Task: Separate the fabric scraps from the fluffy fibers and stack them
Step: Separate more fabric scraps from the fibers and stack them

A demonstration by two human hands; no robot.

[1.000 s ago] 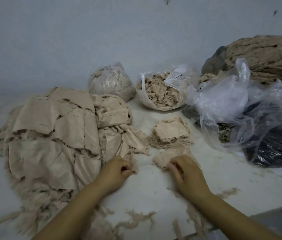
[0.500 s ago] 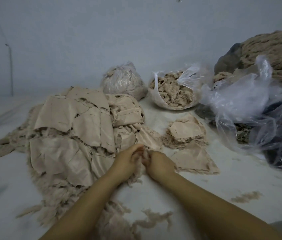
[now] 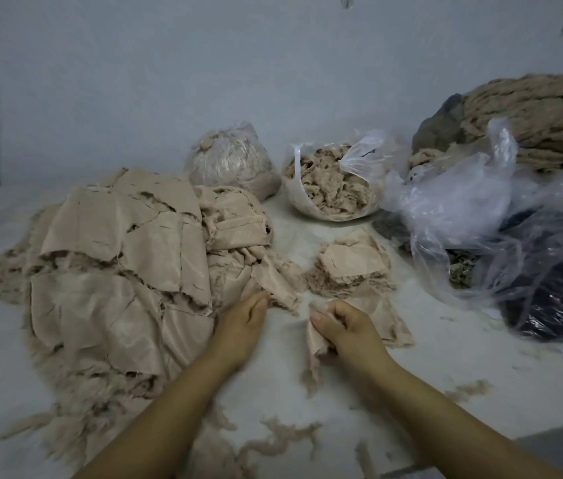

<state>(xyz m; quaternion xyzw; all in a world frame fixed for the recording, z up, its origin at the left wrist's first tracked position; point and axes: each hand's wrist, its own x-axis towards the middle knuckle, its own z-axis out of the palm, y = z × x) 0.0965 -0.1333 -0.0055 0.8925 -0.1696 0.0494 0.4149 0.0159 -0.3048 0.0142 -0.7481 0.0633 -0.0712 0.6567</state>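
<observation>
A fabric scrap [image 3: 314,344] is pinched in the curled fingers [image 3: 321,319] of the right hand [image 3: 349,328] and hangs from them with its long axis running down toward the table [image 3: 446,347], a fringe of fluffy fibers trailing from its lower end. The small stack of scraps [image 3: 351,267] lies beyond and slightly to the right of that hand, near but not touching it, with one flat scrap [image 3: 390,323] spread just beside the wrist between the two. The stack is judged to be reached more readily by the right hand, so the coming move is likely a short carry forward. The left hand [image 3: 244,323] rests at the edge of the large heap of unsorted fabric [image 3: 118,271], its fingers held close together and nearly straight against the cloth; whether anything is gripped there cannot be told. Loose tufts [image 3: 283,440] lie on the table nearer the body.
</observation>
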